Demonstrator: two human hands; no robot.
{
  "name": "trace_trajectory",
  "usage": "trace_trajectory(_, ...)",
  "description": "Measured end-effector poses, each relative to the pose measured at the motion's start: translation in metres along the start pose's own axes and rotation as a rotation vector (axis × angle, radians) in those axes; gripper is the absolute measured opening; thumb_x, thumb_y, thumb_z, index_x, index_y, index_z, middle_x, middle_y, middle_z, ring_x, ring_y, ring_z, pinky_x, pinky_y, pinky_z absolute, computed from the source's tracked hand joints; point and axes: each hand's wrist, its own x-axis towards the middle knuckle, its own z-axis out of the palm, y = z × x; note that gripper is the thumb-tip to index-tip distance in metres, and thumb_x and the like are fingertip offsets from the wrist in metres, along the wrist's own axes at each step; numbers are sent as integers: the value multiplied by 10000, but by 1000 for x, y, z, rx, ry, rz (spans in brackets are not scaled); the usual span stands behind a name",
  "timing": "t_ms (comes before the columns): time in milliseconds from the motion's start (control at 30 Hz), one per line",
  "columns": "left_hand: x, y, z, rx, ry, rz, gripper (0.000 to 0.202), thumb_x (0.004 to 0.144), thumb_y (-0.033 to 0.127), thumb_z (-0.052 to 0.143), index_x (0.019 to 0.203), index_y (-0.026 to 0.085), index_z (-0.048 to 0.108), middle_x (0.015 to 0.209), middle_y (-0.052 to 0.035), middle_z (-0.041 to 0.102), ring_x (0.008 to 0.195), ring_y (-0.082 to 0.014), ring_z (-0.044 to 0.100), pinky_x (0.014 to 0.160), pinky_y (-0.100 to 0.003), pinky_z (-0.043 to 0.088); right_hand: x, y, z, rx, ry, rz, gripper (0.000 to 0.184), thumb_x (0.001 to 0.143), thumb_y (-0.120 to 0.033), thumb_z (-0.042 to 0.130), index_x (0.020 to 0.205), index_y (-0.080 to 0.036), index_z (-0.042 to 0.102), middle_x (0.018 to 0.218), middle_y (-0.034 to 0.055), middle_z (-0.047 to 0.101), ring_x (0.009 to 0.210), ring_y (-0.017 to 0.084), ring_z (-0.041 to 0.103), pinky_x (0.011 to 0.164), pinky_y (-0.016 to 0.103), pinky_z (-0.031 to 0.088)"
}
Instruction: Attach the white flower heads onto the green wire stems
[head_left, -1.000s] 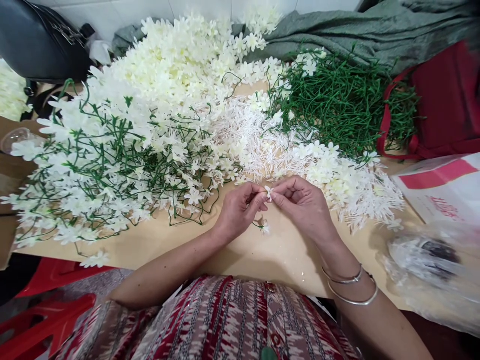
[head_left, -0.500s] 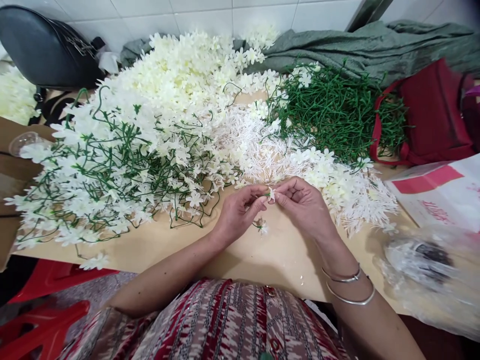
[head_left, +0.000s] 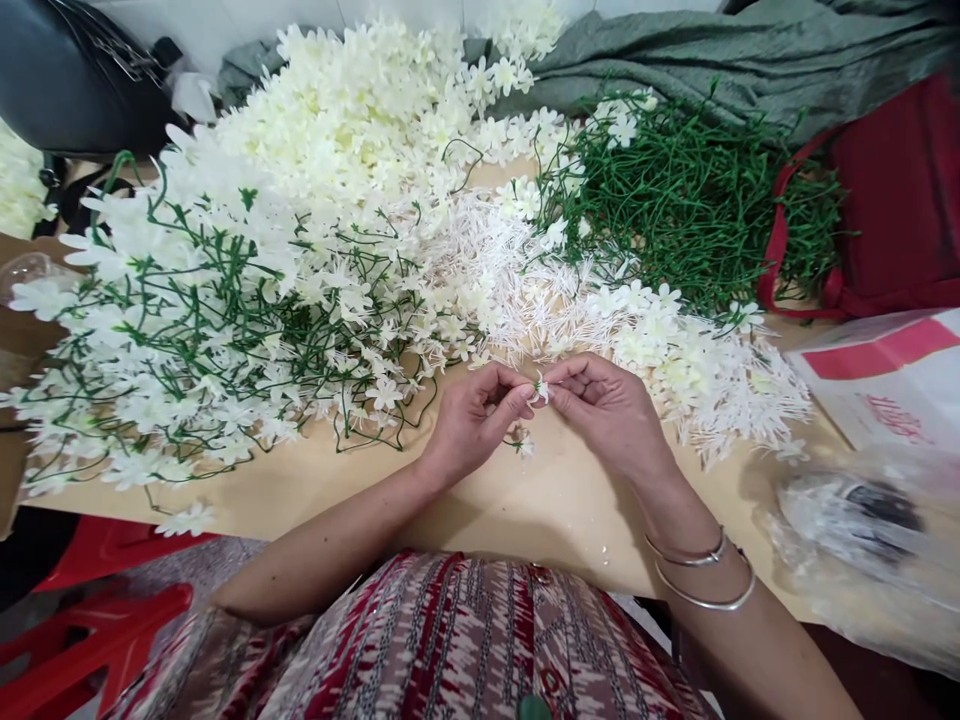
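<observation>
Over the front of the table, my left hand (head_left: 480, 415) and my right hand (head_left: 604, 405) meet fingertip to fingertip. Between them is a small white artificial flower (head_left: 541, 389), pinched from both sides, with a bit of green at its base. Fingers hide most of it. Just below hangs or lies another small flower piece (head_left: 523, 440); I cannot tell whether it is joined to the held one. Beyond my hands spread white stamen pieces (head_left: 510, 265). Flowers on green stems (head_left: 255, 320) are heaped to the left, and loose green stems (head_left: 675, 200) at the back right.
Cream blossoms (head_left: 367, 120) are piled at the back, before a grey-green cloth (head_left: 637, 50). A black bag (head_left: 67, 90) stands far left, a red bag (head_left: 896, 190) far right. Clear plastic wrapping (head_left: 862, 550) covers the right corner. Red stools (head_left: 97, 640) stand below left.
The view has shifted slightly. My hands stay together in nearly the same place, while the small flower between the fingertips has turned and shows more of its petals.
</observation>
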Motion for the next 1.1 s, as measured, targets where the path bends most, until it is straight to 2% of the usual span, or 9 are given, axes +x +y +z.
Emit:
trace_trajectory(300, 2, 3, -2, -47, -23, -15, 348, 964, 519, 688, 913, 175, 678, 805, -51, 773, 704, -135, 741, 646, -225, 592, -2, 4, 3, -6, 8, -37, 244, 827, -441, 820, 804, -228, 703, 725, -14, 716, 668, 136, 691, 640, 275, 592)
trace_trajectory(433, 3, 0, -1, -32, -29, 3, 354, 960, 530, 691, 918, 179, 666, 762, -34, 755, 671, -133, 727, 616, -221, 569, -2, 2, 3, -9, -29, 0, 239, 829, -432, 824, 823, -236, 686, 753, -10, 725, 692, 151, 710, 671, 298, 606)
trace_trajectory(533, 3, 0, 2, -23, -8, 14, 366, 974, 547, 662, 922, 185, 645, 783, -38, 749, 695, -139, 725, 650, -244, 581, -1, -1, 2, -28, -21, -2, 225, 830, -434, 812, 840, -248, 685, 737, -16, 711, 675, 153, 688, 654, 299, 592)
trace_trajectory(700, 3, 5, 1, -73, 13, 18, 359, 1011, 539, 604, 944, 188, 623, 777, -26, 716, 695, -120, 691, 674, -240, 574, -1, -10, -4, -78, 168, -85, 175, 890, -412, 753, 958, -258, 704, 823, -2, 728, 724, 149, 673, 680, 293, 559)
trace_trajectory(833, 2, 5, 1, -180, 35, 3, 358, 998, 539, 630, 948, 185, 619, 784, -6, 688, 671, -98, 665, 651, -220, 559, 0, -12, -9, -109, 324, -201, 135, 907, -376, 743, 920, -253, 688, 814, -2, 712, 724, 145, 665, 720, 304, 545)
trace_trajectory(933, 1, 6, 3, -225, 42, 2, 330, 987, 518, 662, 971, 190, 626, 818, 2, 682, 671, -87, 667, 652, -217, 572, 1, -7, -10, -180, 372, -229, 111, 914, -345, 732, 924, -244, 686, 825, 1, 703, 745, 149, 653, 750, 322, 527)
trace_trajectory(1000, 3, 12, 0, -199, 86, 49, 279, 1007, 481, 650, 996, 203, 635, 794, 14, 671, 652, -84, 663, 636, -215, 578, 1, -3, -11, -255, 404, -249, 94, 925, -331, 715, 934, -242, 685, 856, 11, 707, 781, 159, 648, 778, 340, 518)
trace_trajectory(1033, 6, 18, -6, -159, 151, 116, 244, 1022, 456, 636, 1011, 212, 640, 781, 19, 668, 639, -83, 660, 624, -215, 581, 1, -1, -12, -294, 418, -260, 87, 932, -327, 703, 940, -243, 685, 873, 16, 711, 798, 166, 648, 791, 349, 518)
trace_trajectory(1100, 15, 35, -26, -31, 380, 364, 176, 1042, 408, 619, 1064, 235, 649, 825, 21, 695, 663, -92, 680, 642, -229, 610, 1, 2, -15, -352, 433, -275, 80, 944, -326, 680, 955, -246, 681, 899, 23, 719, 820, 177, 655, 812, 366, 526)
